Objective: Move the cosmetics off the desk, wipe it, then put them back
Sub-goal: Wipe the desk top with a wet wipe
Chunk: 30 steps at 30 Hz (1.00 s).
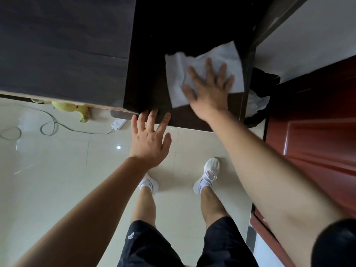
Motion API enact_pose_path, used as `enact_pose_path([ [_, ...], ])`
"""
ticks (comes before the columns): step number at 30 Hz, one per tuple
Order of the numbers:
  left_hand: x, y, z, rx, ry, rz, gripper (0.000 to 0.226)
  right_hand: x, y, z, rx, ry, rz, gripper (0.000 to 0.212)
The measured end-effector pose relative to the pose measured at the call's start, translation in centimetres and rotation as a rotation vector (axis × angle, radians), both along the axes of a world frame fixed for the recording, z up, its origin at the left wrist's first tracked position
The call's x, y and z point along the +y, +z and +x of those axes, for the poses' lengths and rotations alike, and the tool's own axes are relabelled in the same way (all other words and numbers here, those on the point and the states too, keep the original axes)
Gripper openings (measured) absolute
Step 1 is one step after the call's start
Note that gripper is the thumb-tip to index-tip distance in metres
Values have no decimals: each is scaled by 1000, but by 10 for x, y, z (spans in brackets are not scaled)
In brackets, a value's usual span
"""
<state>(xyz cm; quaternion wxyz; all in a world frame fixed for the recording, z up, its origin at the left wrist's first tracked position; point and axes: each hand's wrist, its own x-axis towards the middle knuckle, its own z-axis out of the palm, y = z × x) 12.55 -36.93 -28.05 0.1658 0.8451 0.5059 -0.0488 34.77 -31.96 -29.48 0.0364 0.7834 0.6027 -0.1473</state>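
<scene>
The dark brown desk top (154, 54) fills the upper middle of the head view. A white paper towel (227, 54) lies flat on its right part. My right hand (210, 87) presses flat on the towel's near half, fingers spread. My left hand (150, 137) hovers at the desk's front edge with fingers apart; its fingertips touch the edge and it holds nothing. No cosmetics are visible on the desk.
A taller dark cabinet (63, 45) stands against the desk's left side. A bin with a black bag (260, 97) sits right of the desk, by a red-brown door (317, 122). On the tiled floor lie a power strip (119, 123), cables and a yellow plush toy (77, 109).
</scene>
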Motion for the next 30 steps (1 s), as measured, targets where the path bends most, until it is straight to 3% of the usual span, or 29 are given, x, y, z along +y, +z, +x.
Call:
enact_pose_path([
  [4, 8, 13, 0, 76, -38, -77, 61, -76, 8, -6, 46, 62, 154, 47],
  [9, 16, 53, 1, 74, -108, -155, 53, -103, 27, 9, 204, -89, 260, 19],
  [15, 45, 112, -15, -161, -174, -174, 55, -83, 94, 11, 296, -235, 302, 17],
  [20, 82, 157, -23, -129, -220, -183, 55, -43, 178, 9, 277, -262, 413, 28],
  [25, 122, 193, -12, -123, -224, 9, 55, 9, 253, 17, 166, -221, 668, 28],
  [30, 157, 189, 2, -102, -151, 94, 59, 63, 263, 35, 119, -216, 682, 36],
])
